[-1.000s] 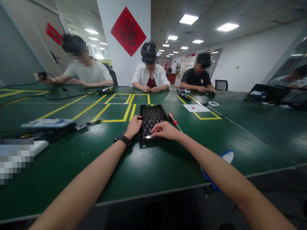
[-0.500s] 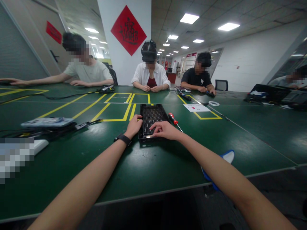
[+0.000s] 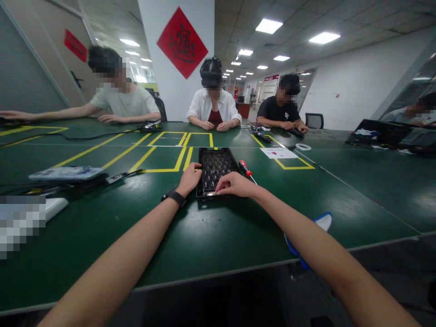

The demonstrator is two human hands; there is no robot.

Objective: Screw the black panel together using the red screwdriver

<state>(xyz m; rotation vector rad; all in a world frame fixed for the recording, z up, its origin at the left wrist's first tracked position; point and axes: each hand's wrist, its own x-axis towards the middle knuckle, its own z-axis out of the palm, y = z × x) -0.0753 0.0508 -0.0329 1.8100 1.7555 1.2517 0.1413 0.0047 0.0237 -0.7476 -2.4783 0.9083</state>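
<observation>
A black rectangular tray-like case (image 3: 216, 164) with a gridded inside lies on the green table (image 3: 190, 231) in front of me. My left hand (image 3: 189, 178), with a black watch on the wrist, grips the case's left edge with curled fingers. My right hand (image 3: 235, 185) rests on the near right part of the case, its fingertips pinched at a small bright piece on the near rim. A red-handled screwdriver (image 3: 245, 169) lies just right of the case, beside my right hand.
Three people sit across the table, a fourth at the far right by a black laptop (image 3: 379, 131). Cables, a flat blue-white packet (image 3: 66, 173), a paper sheet (image 3: 278, 153) and a tape ring (image 3: 303, 146) lie about. A blue-white object (image 3: 318, 225) sits under my right forearm.
My right hand's fingers shifted slightly on the near rim of the case. The person at the far left stretched an arm out along the table.
</observation>
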